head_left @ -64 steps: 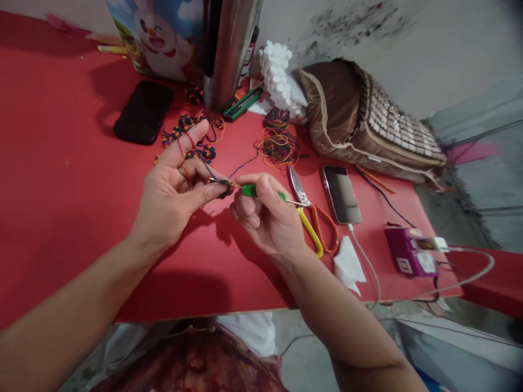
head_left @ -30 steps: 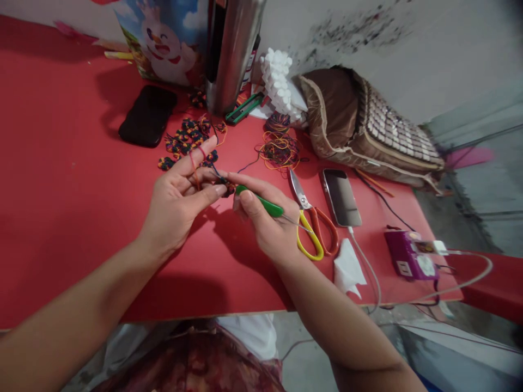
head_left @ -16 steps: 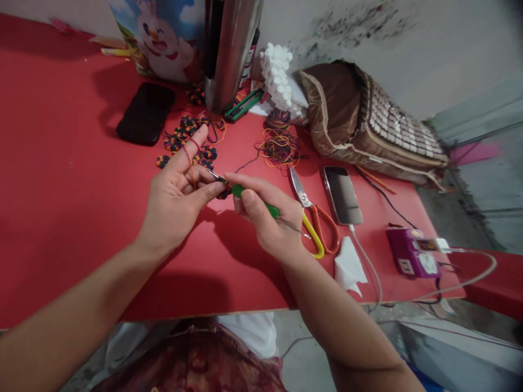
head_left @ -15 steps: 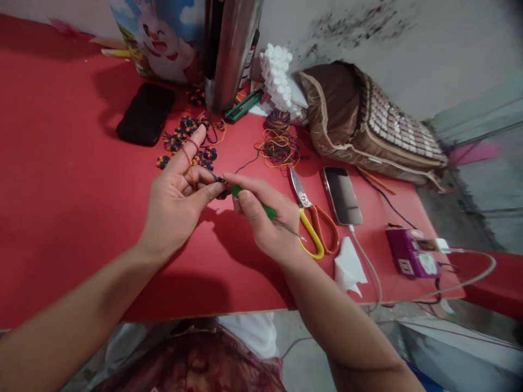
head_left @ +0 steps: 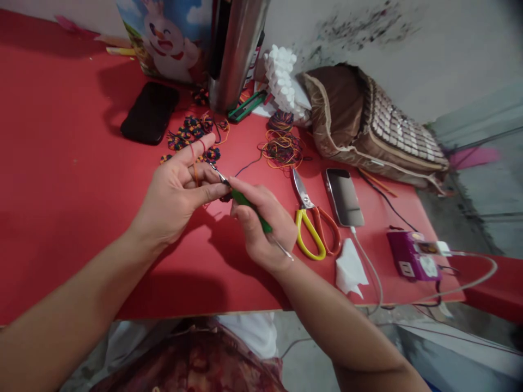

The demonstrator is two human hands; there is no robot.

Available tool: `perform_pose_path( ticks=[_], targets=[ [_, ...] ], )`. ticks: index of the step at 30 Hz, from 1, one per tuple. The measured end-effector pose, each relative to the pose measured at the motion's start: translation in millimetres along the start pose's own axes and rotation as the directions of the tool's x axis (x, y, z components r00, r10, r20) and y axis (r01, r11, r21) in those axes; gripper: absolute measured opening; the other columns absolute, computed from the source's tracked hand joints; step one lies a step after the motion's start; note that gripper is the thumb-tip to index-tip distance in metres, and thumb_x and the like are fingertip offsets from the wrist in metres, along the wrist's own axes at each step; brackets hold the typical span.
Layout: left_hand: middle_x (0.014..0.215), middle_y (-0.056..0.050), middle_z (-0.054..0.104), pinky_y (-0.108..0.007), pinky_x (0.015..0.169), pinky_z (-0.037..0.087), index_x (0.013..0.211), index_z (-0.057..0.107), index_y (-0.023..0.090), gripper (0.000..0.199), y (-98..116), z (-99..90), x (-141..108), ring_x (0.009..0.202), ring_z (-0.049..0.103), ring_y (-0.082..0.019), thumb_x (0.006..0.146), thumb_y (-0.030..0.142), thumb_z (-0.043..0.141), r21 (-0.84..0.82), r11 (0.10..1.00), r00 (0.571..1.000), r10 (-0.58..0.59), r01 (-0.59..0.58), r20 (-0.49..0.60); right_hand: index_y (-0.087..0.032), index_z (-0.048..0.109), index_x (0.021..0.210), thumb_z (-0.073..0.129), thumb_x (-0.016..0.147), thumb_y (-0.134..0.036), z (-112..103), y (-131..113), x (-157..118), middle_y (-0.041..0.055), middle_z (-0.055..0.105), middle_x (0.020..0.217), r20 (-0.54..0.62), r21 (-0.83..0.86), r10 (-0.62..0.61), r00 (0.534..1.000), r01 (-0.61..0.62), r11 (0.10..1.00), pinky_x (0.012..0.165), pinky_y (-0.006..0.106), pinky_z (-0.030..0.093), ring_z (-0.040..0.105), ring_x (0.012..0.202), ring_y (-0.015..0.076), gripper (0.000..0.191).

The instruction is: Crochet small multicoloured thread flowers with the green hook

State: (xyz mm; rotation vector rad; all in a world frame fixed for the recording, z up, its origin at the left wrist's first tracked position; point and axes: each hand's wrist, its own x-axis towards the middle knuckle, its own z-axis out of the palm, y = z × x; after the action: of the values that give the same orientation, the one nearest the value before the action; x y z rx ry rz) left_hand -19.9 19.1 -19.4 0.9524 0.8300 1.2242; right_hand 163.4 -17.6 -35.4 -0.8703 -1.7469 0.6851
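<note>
My right hand grips a crochet hook by its green handle, its metal tip pointing up and left at my left fingertips. My left hand pinches a small dark crochet piece between thumb and fingers; most of it is hidden. Around the raised left index finger loops red-orange yarn. Beyond the fingers lies a cluster of small multicoloured crocheted pieces. A strand runs from near my hands towards a tangled ball of multicoloured yarn.
Yellow-and-red-handled scissors lie right of my right hand, beside a charging phone and a white tissue. Farther back are a black phone, a green cutter, a metal post and a brown cushion. A purple power box sits right.
The hook's metal tip now shows farther past the left fingertips, and its handle is tilted more steeply. The left index finger has lowered slightly. The whole view has shifted a little.
</note>
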Motion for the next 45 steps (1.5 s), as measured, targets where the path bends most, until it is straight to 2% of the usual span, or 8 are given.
perform_pose_path(
  ticks=[8,12,16,20,27,34,41,45],
  targets=[
    [0.080,0.003,0.077,-0.031,0.077,0.062,0.148,0.072,0.026,0.075,1.0,-7.7,1.5,0.077,0.073,-0.017,0.079,0.015,0.099,0.005,0.999,0.999,-0.035,0.035,0.023,-0.032,0.081,0.134,0.069,0.110,-0.046,-0.8,-0.9,-1.5,0.0006,0.075,0.084,-0.044,0.234,0.219,0.975,-0.203,0.951,0.084,0.043,0.066,0.066,0.069,0.0173,0.030],
    [0.081,0.004,0.077,-0.032,0.080,0.064,0.151,0.070,0.028,0.079,3.7,-4.3,0.0,0.080,0.075,-0.018,0.079,0.012,0.097,0.000,0.999,0.999,-0.040,0.040,0.009,-0.029,0.078,0.131,0.073,0.109,-0.043,-1.1,0.0,0.6,-0.0016,0.074,0.081,-0.050,0.284,0.225,0.973,-0.202,0.937,0.061,0.030,0.058,0.060,0.059,0.0119,0.026],
    [0.076,0.007,0.074,-0.029,0.080,0.065,0.158,0.061,0.021,0.096,12.7,7.3,-2.9,0.075,0.075,-0.016,0.071,0.003,0.097,-0.042,0.993,0.987,-0.116,0.112,-0.107,-0.025,0.073,0.121,0.075,0.108,-0.041,1.8,1.5,5.0,-0.0034,0.073,0.077,-0.082,0.334,0.145,0.986,-0.110,0.936,0.048,0.022,0.045,0.056,0.052,0.0080,0.020],
    [0.072,0.008,0.074,-0.024,0.075,0.063,0.160,0.056,0.016,0.099,18.9,14.2,-4.7,0.071,0.074,-0.014,0.070,0.001,0.094,-0.093,0.986,0.981,-0.147,0.136,-0.130,-0.025,0.073,0.122,0.071,0.110,-0.039,2.0,1.7,7.3,-0.0028,0.074,0.078,-0.057,0.327,0.092,0.994,-0.069,0.942,0.050,0.022,0.048,0.058,0.054,0.0082,0.018],
    [0.071,0.009,0.074,-0.023,0.075,0.063,0.162,0.054,0.015,0.110,17.6,10.4,-3.9,0.071,0.072,-0.013,0.062,0.002,0.099,-0.097,0.987,0.983,-0.142,0.131,-0.114,-0.026,0.078,0.124,0.072,0.110,-0.032,0.0,1.8,7.7,-0.0027,0.073,0.077,-0.081,0.305,0.028,0.996,-0.002,0.953,0.052,0.023,0.052,0.060,0.056,0.0090,0.017],
    [0.073,0.009,0.076,-0.023,0.074,0.062,0.154,0.060,0.021,0.100,14.9,7.3,-2.0,0.072,0.073,-0.012,0.064,0.005,0.100,-0.117,0.988,0.991,-0.108,0.099,-0.073,-0.026,0.083,0.120,0.075,0.106,-0.045,-2.5,3.3,6.7,0.0001,0.078,0.080,-0.117,0.222,0.077,0.990,-0.050,0.974,0.049,0.025,0.055,0.060,0.054,0.0101,0.025],
    [0.072,0.010,0.075,-0.024,0.073,0.062,0.153,0.060,0.022,0.097,18.2,5.6,-2.0,0.070,0.073,-0.012,0.065,0.005,0.100,-0.102,0.988,0.991,-0.124,0.119,-0.044,-0.030,0.085,0.123,0.078,0.105,-0.040,-6.2,8.8,5.6,0.0002,0.080,0.083,-0.092,0.353,0.109,0.990,-0.070,0.933,0.054,0.026,0.058,0.061,0.055,0.0098,0.022],
    [0.073,0.009,0.076,-0.026,0.072,0.062,0.154,0.059,0.022,0.102,20.5,3.2,-1.6,0.070,0.074,-0.013,0.062,0.007,0.103,-0.093,0.987,0.990,-0.137,0.134,-0.032,-0.030,0.086,0.124,0.080,0.104,-0.045,-12.3,12.5,4.1,0.0012,0.080,0.085,-0.046,0.394,0.187,0.981,-0.154,0.906,0.056,0.027,0.058,0.064,0.059,0.0111,0.026]
  ],
)
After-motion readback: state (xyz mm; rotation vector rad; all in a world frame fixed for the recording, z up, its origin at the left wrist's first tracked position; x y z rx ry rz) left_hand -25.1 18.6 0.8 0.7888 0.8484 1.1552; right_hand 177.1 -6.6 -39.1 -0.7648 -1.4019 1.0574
